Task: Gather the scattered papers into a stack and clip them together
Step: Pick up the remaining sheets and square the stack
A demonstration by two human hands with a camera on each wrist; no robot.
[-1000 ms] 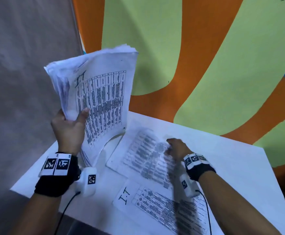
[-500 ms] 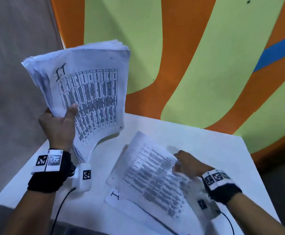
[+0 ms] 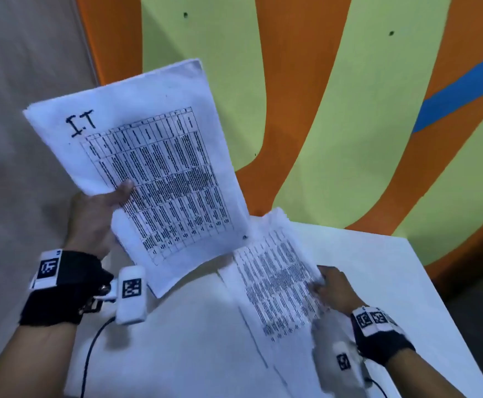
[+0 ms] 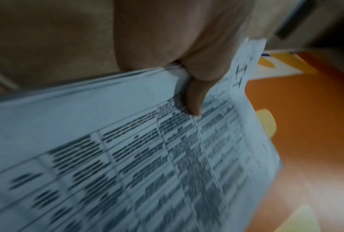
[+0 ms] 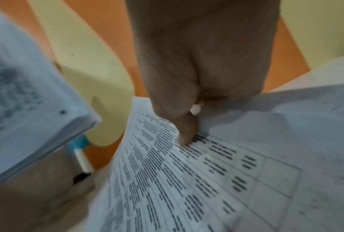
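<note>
A thick stack of printed papers, its top sheet marked "I.T" over a table, is held up above the table's left side. My left hand grips its lower left edge, thumb pressed on the top sheet. My right hand pinches the right edge of a loose printed sheet and holds it tilted up off the white table; the thumb lies on the print. Another sheet lies flat under it. No clip is in view.
The white table stands against a wall painted in orange, green and blue bands. Grey floor lies to the left. In the right wrist view the stack's corner hangs close to the lifted sheet.
My right hand has pulled the loose sheet rightward and lifted it off the table. The left hand's stack has tilted and swung right, so its lower corner now nears the lifted sheet.
</note>
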